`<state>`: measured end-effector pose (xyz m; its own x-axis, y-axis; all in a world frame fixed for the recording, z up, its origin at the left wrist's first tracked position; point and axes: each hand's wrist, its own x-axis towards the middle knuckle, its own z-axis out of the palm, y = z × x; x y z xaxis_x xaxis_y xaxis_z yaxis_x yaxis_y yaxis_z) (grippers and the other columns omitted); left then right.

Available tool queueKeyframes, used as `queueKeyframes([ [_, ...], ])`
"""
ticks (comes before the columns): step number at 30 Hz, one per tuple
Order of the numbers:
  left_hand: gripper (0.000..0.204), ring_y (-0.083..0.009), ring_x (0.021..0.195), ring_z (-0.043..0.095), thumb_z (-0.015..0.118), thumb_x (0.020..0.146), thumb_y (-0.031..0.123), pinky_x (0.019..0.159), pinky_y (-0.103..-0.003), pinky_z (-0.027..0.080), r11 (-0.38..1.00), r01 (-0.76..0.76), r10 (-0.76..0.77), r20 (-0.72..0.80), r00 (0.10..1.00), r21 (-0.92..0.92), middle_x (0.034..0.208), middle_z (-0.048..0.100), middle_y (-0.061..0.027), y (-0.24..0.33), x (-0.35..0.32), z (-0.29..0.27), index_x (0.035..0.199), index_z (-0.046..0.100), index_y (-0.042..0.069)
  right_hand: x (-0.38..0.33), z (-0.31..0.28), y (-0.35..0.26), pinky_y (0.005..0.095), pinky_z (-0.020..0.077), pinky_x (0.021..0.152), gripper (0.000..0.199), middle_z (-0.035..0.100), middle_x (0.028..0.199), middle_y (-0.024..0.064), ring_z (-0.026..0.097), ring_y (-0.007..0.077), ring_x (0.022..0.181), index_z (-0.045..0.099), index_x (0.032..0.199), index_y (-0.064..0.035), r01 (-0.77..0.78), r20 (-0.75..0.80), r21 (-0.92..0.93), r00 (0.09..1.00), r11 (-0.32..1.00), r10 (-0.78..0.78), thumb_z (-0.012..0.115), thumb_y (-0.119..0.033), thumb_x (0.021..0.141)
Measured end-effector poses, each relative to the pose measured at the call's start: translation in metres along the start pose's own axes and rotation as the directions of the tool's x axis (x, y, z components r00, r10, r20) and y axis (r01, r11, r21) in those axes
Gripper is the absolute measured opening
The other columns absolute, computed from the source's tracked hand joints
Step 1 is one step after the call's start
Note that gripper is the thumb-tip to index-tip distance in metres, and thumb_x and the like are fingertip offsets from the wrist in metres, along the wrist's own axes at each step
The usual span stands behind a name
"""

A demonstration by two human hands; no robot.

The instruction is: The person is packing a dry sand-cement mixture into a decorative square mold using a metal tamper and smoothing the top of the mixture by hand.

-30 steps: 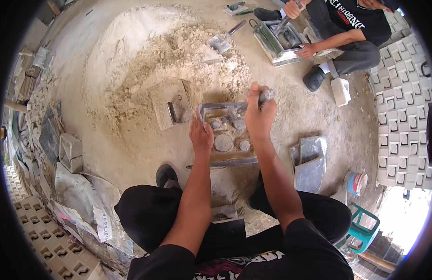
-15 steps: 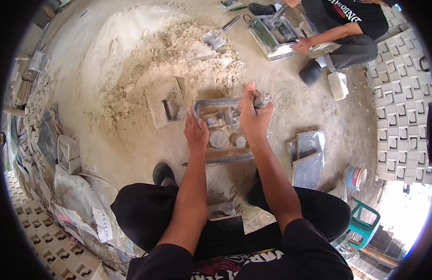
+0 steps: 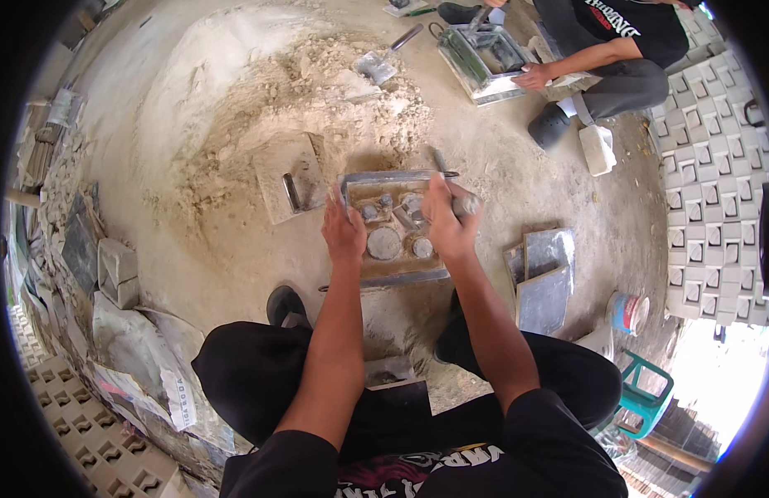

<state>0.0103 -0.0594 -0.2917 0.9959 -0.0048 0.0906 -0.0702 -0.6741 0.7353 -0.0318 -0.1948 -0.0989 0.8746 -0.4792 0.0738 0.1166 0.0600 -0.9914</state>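
Note:
On the ground before me lies a rectangular metal mould [image 3: 405, 278] with sandy powder inside. Several round grey plugs stand up from the powder, the largest being a disc [image 3: 383, 243] near the middle. My left hand [image 3: 344, 235] rests against the mould's left side, fingers stretched out along it. Over the right half, my right hand [image 3: 452, 220] is closed round a tool with a thick grey handle [image 3: 466, 205]. Its working end is mostly hidden by the hand, so its kind is unclear. A grey bar-like piece [image 3: 409, 217] shows between the plugs beside this hand.
A powder heap [image 3: 276, 108] with a trowel [image 3: 376, 68] lies beyond. Left of the mould is a flat slab [image 3: 276, 183] bearing a metal handle. Plates [image 3: 542, 299] lie at right. A co-worker's hand [image 3: 534, 76] touches another mould [image 3: 484, 58]. Pale blocks [image 3: 716, 191] are stacked far right.
My right hand has shifted slightly down with the tool. More plugs in the mould's upper part now show. My left hand stays at the mould's side.

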Motion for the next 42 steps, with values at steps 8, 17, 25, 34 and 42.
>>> queueKeyframes([
  [8, 0.061, -0.0426, 0.129, 0.042, 0.040, 0.094, 0.024, 0.102, -0.054, 0.036, 1.000, 0.000, 0.000, -0.007, 1.000, 0.010, 0.146, 0.036, -0.0267, -0.004, -0.001, 0.001, 0.153, 0.022, 0.020, 0.004, -0.006, 0.002, 0.0264, 0.0264, 0.044, 0.037, 0.044, 0.053, -0.0042, 0.036, 0.0033, 0.051, 0.047, 0.057, -0.0029, 0.030, 0.166, -0.051, 0.986, 0.998, -0.022, 0.057, -0.007, 0.092],
  [17, 0.061, -0.0420, 0.129, 0.042, 0.040, 0.095, 0.024, 0.102, -0.054, 0.035, 1.000, 0.018, -0.018, 0.014, 1.000, 0.010, 0.147, 0.035, -0.0257, -0.006, -0.007, 0.002, 0.152, 0.023, 0.020, 0.013, -0.017, 0.002, 0.0265, 0.0277, 0.044, 0.035, 0.044, 0.052, -0.0032, 0.037, 0.0053, 0.048, 0.048, 0.056, -0.0036, 0.036, 0.322, -0.102, 0.947, 0.994, -0.001, 0.056, -0.006, 0.090],
  [25, 0.061, -0.0436, 0.128, 0.044, 0.040, 0.094, 0.023, 0.101, -0.053, 0.037, 0.999, -0.034, 0.034, -0.001, 0.999, -0.017, 0.145, 0.037, -0.0284, 0.002, 0.000, 0.003, 0.152, 0.023, 0.020, 0.025, -0.025, 0.003, 0.0294, 0.0258, 0.045, 0.036, 0.040, 0.051, 0.0007, 0.033, 0.0092, 0.047, 0.038, 0.056, -0.0058, -0.091, 0.280, 0.071, 0.957, 0.993, 0.068, 0.048, -0.006, 0.091],
  [34, 0.061, -0.0436, 0.127, 0.045, 0.041, 0.094, 0.023, 0.100, -0.054, 0.038, 0.999, -0.037, 0.037, -0.011, 0.999, 0.026, 0.145, 0.037, -0.0267, -0.002, -0.005, 0.000, 0.152, 0.024, 0.019, -0.008, -0.008, 0.008, 0.0253, 0.0255, 0.044, 0.036, 0.043, 0.054, -0.0050, 0.036, 0.0034, 0.050, 0.046, 0.056, -0.0064, -0.007, 0.022, -0.145, 1.000, 0.989, 0.011, 0.056, -0.007, 0.091],
  [42, 0.064, -0.0406, 0.131, 0.041, 0.042, 0.093, 0.023, 0.102, -0.053, 0.036, 1.000, 0.005, -0.006, 0.023, 1.000, 0.016, 0.146, 0.037, -0.0264, 0.001, -0.001, 0.000, 0.153, 0.021, 0.020, -0.025, 0.002, -0.001, 0.0242, 0.0262, 0.044, 0.033, 0.045, 0.055, -0.0041, 0.038, 0.0033, 0.050, 0.047, 0.061, -0.0077, -0.072, -0.229, 0.133, 0.968, 0.988, 0.101, 0.058, -0.010, 0.093],
])
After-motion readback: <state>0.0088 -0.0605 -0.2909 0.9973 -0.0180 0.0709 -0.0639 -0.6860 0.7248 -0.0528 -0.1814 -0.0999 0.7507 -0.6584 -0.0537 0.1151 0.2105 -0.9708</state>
